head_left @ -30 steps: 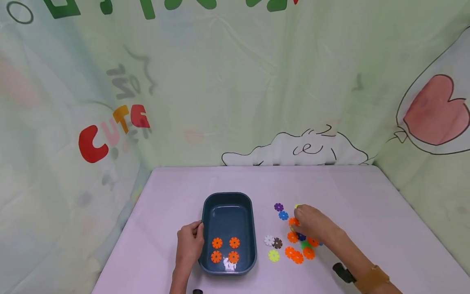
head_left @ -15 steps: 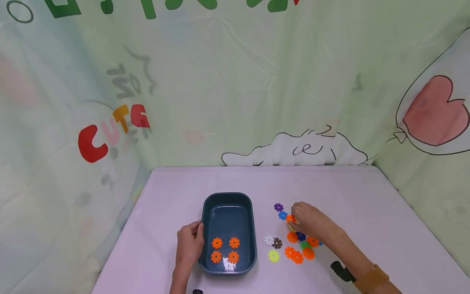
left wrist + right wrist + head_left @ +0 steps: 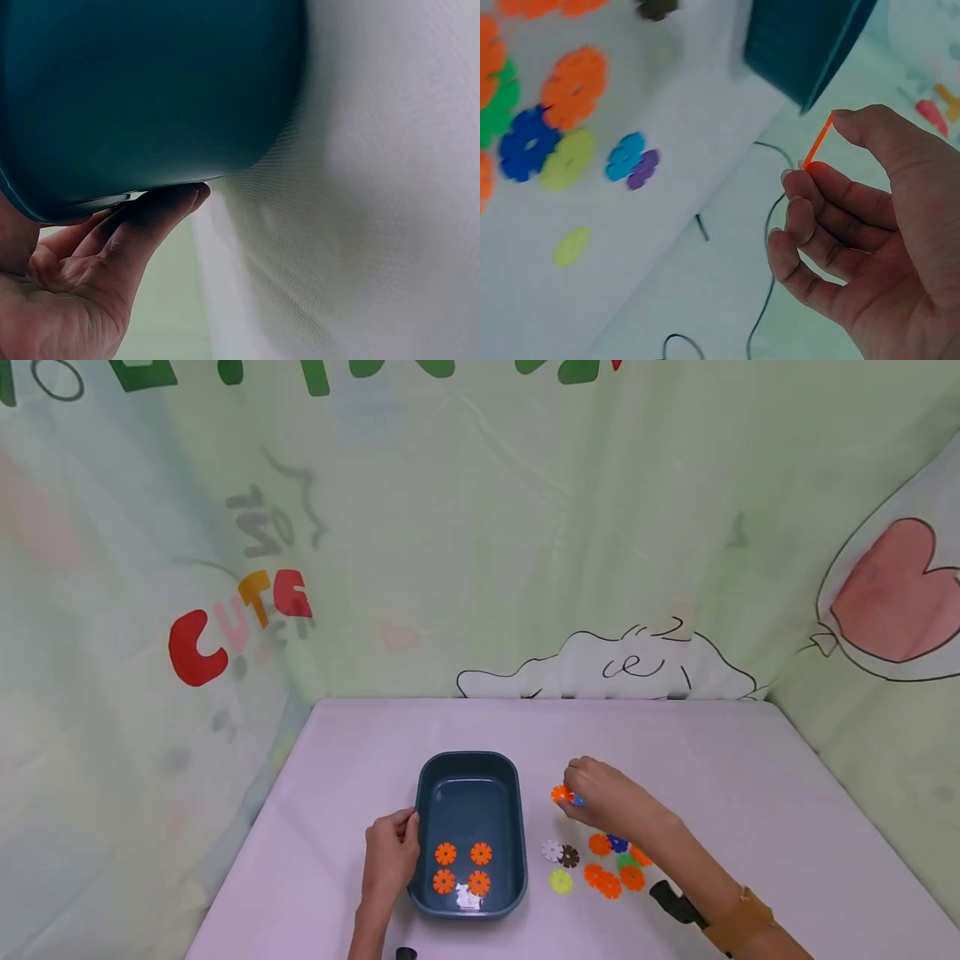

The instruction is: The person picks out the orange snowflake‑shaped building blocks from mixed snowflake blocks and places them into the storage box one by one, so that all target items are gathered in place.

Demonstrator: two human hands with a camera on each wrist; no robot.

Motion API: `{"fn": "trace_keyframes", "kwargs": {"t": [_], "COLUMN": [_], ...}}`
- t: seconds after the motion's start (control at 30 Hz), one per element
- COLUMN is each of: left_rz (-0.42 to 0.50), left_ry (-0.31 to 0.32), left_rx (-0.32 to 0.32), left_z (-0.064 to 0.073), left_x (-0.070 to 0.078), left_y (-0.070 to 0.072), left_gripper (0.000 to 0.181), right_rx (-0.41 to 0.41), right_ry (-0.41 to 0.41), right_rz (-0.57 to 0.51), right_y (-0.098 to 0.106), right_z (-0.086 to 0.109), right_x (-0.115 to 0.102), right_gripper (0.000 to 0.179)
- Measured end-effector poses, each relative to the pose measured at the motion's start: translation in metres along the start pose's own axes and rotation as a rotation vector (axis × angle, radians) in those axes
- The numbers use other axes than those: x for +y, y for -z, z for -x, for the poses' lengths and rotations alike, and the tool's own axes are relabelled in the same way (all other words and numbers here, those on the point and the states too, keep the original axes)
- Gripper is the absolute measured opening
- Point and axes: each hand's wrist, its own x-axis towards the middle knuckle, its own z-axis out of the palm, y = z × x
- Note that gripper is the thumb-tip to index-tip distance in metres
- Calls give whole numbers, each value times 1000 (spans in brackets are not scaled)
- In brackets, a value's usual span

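Tray (image 3: pixel 468 810) stands on the table (image 3: pixel 360 735) with four orange discs (image 3: pixel 446 853) lying in its near half, its left rim gripped by the left hand (image 3: pixel 392 852). Right of the tray, the right hand (image 3: pixel 615 797) pinches one disc (image 3: pixel 560 794), also orange, above the table, while loose discs (image 3: pixel 610 885) of several colours lie to the tray's right.

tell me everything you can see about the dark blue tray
The dark blue tray is an oblong, deep-sided container with rounded corners and a narrow rim, smooth, glossy and plastic-looking. It sits upright on the pale table, its long sides running away from the person. Four orange notched discs lie inside its near half in two rows of two, beside a bright reflection. The left hand holds its left edge.
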Motion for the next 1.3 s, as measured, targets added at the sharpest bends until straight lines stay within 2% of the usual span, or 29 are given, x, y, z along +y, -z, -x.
{"fn": "trace_keyframes", "kwargs": {"t": [0.17, 0.3, 0.43, 0.7, 1.3], "left_rz": [-1, 5, 3, 6, 28], "left_ry": [-7, -11, 0, 19, 20], "left_rx": [8, 6, 2, 2, 6], "left_z": [1, 0, 0, -3, -2], "left_x": [1, 2, 1, -2, -2], "left_y": [0, 0, -1, -2, -3], "left_gripper": [29, 29, 29, 29, 29], "right_rx": [28, 15, 6, 23, -44], "right_ry": [46, 36, 40, 104, 148], "right_rz": [-15, -32, -32, -58, -96], "right_y": [8, 13, 16, 20, 2], "right_z": [-14, -25, -35, -50, -79], "right_x": [-16, -28, -38, -54, -80], "right_gripper": [21, 21, 23, 23, 26]}}
